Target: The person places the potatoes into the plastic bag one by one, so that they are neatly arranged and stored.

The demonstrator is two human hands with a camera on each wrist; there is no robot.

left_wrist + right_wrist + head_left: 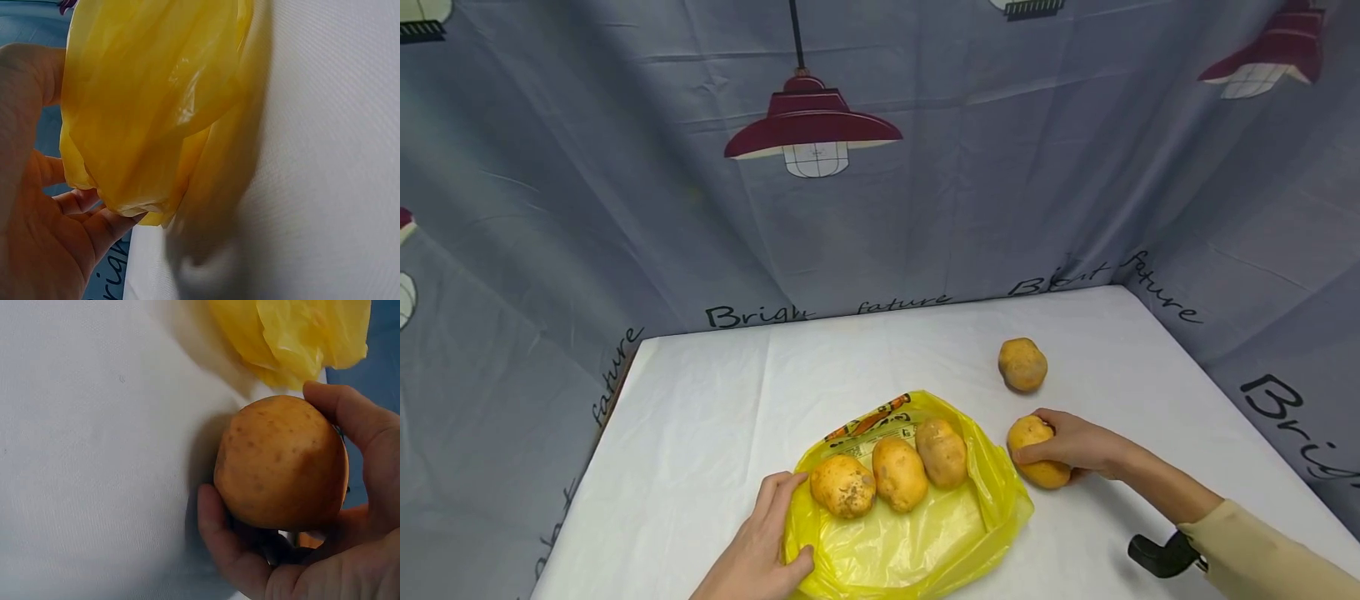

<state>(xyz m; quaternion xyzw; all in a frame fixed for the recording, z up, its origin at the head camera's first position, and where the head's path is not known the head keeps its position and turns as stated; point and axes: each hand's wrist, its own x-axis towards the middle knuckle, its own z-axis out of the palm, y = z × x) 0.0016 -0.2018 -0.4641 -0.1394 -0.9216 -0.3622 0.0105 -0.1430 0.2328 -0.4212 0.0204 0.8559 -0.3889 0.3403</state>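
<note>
A yellow plastic bag [895,550] lies on the table with its mouth spread wide. Three potatoes rest inside: a dirt-speckled one [843,487] at the left, another [899,474] in the middle and a third [942,452] at the right. My left hand [766,533] grips the bag's left rim; in the left wrist view its fingers bend around the plastic [144,106]. To the right of the bag, my right hand [1078,446] holds a potato [281,462] between thumb and fingers, at the tabletop. One more potato [1022,365] lies alone beyond that hand.
The table [700,417] is covered in white cloth. Grey curtains [962,192] printed with lamps and lettering hang behind it and along both sides. A black curved object [1163,556] shows beside the right sleeve.
</note>
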